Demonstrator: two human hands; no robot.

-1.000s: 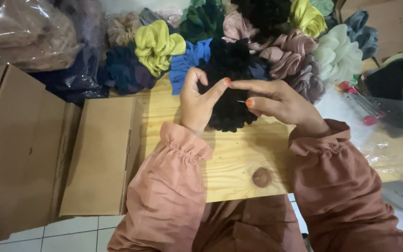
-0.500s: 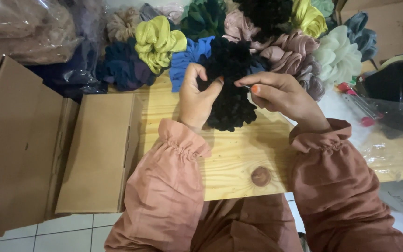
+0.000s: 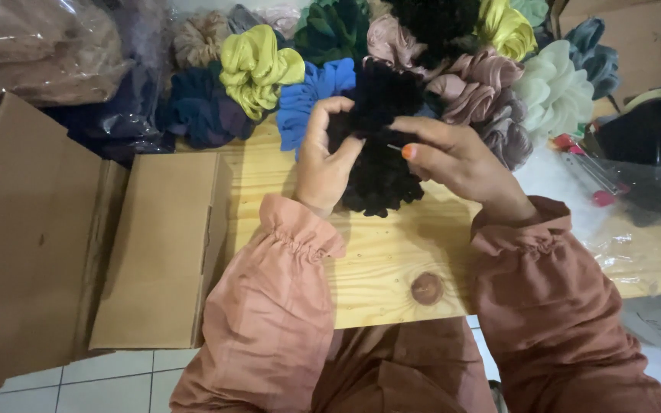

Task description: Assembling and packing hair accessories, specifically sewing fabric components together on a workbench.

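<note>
Head view: The left hand and the right hand hold a ruffled black fabric scrunchie above the pale wooden worktop. The left hand grips the scrunchie's left edge, thumb in front, fingers curled behind. The right hand's thumb and forefinger are pressed together on a thin pin-like item at the scrunchie's middle; what that item is cannot be told. The scrunchie's lower ruffles hang at the worktop, just in front of a heap of scrunchies along the far edge: a yellow-green satin scrunchie, a blue fabric scrunchie, a dusty pink satin scrunchie and a white sheer scrunchie. At far left, a clear plastic bag contains tan fabric pieces. A flat brown cardboard box lies closed left of the hands; its contents are hidden. A larger brown cardboard box stands beside it.
</note>
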